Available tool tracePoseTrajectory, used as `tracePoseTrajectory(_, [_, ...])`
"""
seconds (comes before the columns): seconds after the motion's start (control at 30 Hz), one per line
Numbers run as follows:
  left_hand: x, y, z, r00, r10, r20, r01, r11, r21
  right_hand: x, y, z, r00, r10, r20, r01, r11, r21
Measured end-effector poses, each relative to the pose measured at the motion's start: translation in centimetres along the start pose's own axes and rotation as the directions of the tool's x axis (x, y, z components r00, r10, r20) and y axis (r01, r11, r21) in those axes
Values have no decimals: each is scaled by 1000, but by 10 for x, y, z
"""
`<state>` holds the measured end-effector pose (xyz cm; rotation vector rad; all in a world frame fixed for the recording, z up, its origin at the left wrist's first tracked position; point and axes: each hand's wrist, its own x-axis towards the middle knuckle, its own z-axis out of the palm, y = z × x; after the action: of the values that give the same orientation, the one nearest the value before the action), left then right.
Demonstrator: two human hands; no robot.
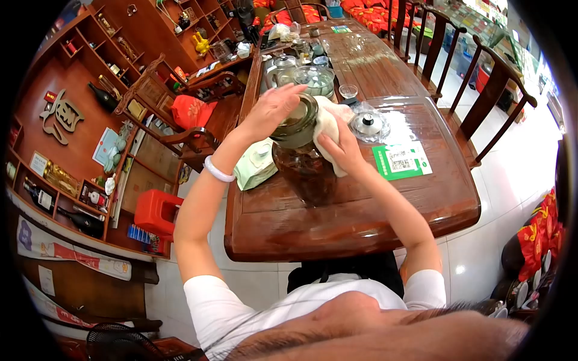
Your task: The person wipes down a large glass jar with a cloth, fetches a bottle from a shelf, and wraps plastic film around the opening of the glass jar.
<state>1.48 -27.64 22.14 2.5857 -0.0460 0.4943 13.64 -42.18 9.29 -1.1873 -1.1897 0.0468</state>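
A large glass jar (pixel 304 171) with dark brown contents stands on the wooden table, its wide greenish glass neck toward me. My left hand (pixel 272 113) lies over the left side of the jar's top, fingers stretched out. A white cloth (pixel 328 129) is in my right hand (pixel 344 146), which presses it against the right side of the jar's neck. Left of the jar sits a green and white wipes packet (pixel 254 165). To the right is a clear round piece with a silver knob (pixel 368 123).
A green card with a QR code (pixel 401 160) lies right of the jar. Farther back are a glass pot (pixel 314 78), a small glass cup (pixel 348 91) and other teaware. Wooden chairs (pixel 490 90) line the right; a red stool (pixel 155 213) stands left.
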Motion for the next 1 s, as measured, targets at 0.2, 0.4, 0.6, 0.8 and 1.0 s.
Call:
tracePoseTrajectory(0.2, [4,-2,-1,992,-29,122,0,973,231,-42,-14,3,987,-149,-54,135,969,-205])
tracePoseTrajectory(0.4, [4,-2,0,991,-21,130,-18,957,291,-46,-34,18,931,-365,2,321,816,-482])
tracePoseTrajectory(0.6, [3,-2,2,994,-22,107,-11,955,297,-53,-52,34,834,-459,308,551,654,-518])
tracePoseTrajectory(0.8, [5,-2,0,994,6,112,-33,970,243,-36,-11,21,884,-467,40,449,820,-356])
tracePoseTrajectory(1.0, [6,-7,2,994,9,108,-26,987,156,-32,87,11,869,472,-148,-333,780,530])
